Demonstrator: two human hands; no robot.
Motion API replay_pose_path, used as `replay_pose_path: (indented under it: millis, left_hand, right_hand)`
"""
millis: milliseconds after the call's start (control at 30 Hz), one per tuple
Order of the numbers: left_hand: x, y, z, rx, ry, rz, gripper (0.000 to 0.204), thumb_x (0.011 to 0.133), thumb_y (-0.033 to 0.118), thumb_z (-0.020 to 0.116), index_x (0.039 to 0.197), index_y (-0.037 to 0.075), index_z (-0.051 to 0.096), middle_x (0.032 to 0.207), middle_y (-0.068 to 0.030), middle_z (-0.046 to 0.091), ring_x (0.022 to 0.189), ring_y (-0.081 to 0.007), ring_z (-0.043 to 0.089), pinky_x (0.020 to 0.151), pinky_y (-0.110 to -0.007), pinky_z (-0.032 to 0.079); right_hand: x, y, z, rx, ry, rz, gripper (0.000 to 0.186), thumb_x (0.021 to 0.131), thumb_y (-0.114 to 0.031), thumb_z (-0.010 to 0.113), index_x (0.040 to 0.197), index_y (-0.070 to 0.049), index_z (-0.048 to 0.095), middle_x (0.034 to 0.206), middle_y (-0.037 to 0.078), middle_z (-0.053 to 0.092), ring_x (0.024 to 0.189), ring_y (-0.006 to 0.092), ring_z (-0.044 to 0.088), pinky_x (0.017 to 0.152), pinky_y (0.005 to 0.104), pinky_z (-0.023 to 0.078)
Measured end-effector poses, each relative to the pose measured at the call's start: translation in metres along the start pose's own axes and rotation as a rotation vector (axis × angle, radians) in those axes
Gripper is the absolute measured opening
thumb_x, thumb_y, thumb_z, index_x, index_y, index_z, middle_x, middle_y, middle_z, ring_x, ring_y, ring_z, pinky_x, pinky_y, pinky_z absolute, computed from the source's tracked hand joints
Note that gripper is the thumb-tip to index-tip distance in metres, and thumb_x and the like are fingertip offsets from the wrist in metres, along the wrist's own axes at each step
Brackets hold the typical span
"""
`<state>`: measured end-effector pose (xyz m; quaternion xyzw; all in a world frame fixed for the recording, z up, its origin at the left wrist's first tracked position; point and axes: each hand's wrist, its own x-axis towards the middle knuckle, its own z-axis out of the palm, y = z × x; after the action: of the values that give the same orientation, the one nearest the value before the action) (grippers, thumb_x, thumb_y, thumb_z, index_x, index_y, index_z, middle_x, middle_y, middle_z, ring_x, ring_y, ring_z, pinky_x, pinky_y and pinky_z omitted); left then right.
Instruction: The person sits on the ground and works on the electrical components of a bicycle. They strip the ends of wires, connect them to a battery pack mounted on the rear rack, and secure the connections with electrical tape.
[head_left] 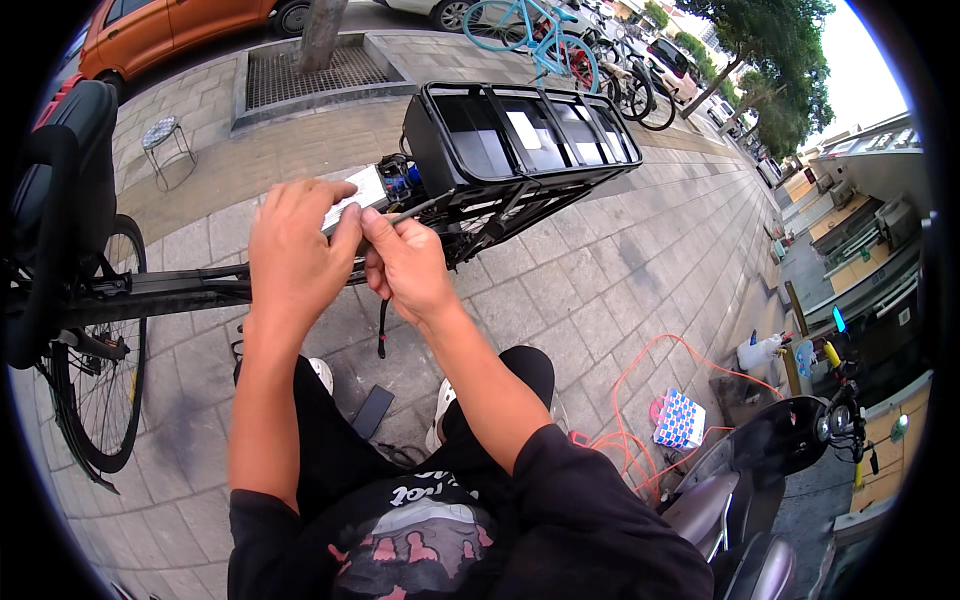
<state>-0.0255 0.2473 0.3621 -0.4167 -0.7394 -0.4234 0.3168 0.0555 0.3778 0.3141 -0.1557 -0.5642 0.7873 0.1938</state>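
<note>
Over the bike's frame, my left hand has its fingers and thumb closed around the edge of a silver, box-shaped part. Close beside it, my right hand pinches a dark grey cable between thumb and forefinger. The two thumbs nearly meet. Blue and dark wiring sits behind the box, by a black rear rack basket. A short black lead with a red-marked tip hangs below my right hand. My fingers hide part of the box and the cable's end.
A bike wheel and black seat stand at the left. On the paving by my feet lies a dark flat phone-like object. An orange cord, a checked box and a parked scooter are to the right. A stool stands far left.
</note>
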Motion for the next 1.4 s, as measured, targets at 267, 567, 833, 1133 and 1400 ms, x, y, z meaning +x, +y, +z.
replay_pose_path:
  millis: [267, 567, 833, 1133, 1400]
  left_hand:
    - [0.048, 0.045, 0.054, -0.007, -0.544, -0.029, 0.026, 0.093, 0.029, 0.079, 0.1, 0.005, 0.084, 0.097, -0.0162, 0.08, 0.092, -0.0369, 0.075, 0.086, -0.047, 0.055]
    - [0.053, 0.027, 0.062, -0.317, -0.593, -0.135, 0.023, 0.094, 0.025, 0.079, 0.099, 0.003, 0.082, 0.09, -0.015, 0.08, 0.079, -0.032, 0.077, 0.08, -0.042, 0.06]
    - [0.032, -0.026, 0.053, -1.278, -0.274, -0.943, 0.019, 0.101, 0.023, 0.061, 0.095, 0.006, 0.064, 0.077, -0.0015, 0.06, 0.06, -0.01, 0.055, 0.048, -0.024, 0.035]
    - [-0.021, -0.061, 0.012, -1.881, -0.328, -1.154, 0.032, 0.109, 0.03, 0.05, 0.096, 0.004, 0.062, 0.075, -0.001, 0.052, 0.056, -0.0075, 0.043, 0.041, -0.022, 0.029]
    - [-0.041, -0.047, -0.013, -0.541, -0.464, -0.646, 0.039, 0.102, 0.038, 0.08, 0.099, 0.001, 0.07, 0.067, 0.0065, 0.047, 0.063, -0.005, 0.038, 0.058, -0.028, 0.032]
  right_hand:
    - [-0.003, -0.007, -0.006, -0.328, 0.008, -0.099, 0.009, 0.105, -0.01, 0.061, 0.106, -0.002, 0.066, 0.068, 0.004, 0.061, 0.048, 0.0119, 0.056, 0.038, 0.028, 0.038]
    - [-0.001, -0.013, -0.011, -0.35, -0.038, 0.076, 0.016, 0.104, -0.015, 0.064, 0.094, -0.003, 0.065, 0.065, 0.003, 0.06, 0.046, 0.0131, 0.058, 0.037, 0.0287, 0.039]
    - [-0.01, -0.004, -0.014, -0.338, -0.209, 0.213, 0.035, 0.104, -0.035, 0.073, 0.091, -0.004, 0.068, 0.069, 0.002, 0.063, 0.05, 0.0113, 0.062, 0.041, 0.0257, 0.044]
    - [0.002, 0.017, -0.024, -0.044, -0.194, 0.226, 0.026, 0.106, -0.029, 0.075, 0.106, -0.003, 0.069, 0.072, 0.002, 0.066, 0.052, 0.0105, 0.063, 0.041, 0.023, 0.044]
    - [0.015, 0.026, -0.022, 0.09, -0.144, 0.149, 0.027, 0.108, -0.033, 0.072, 0.107, -0.005, 0.068, 0.074, 0.003, 0.066, 0.055, 0.0113, 0.063, 0.044, 0.0251, 0.043]
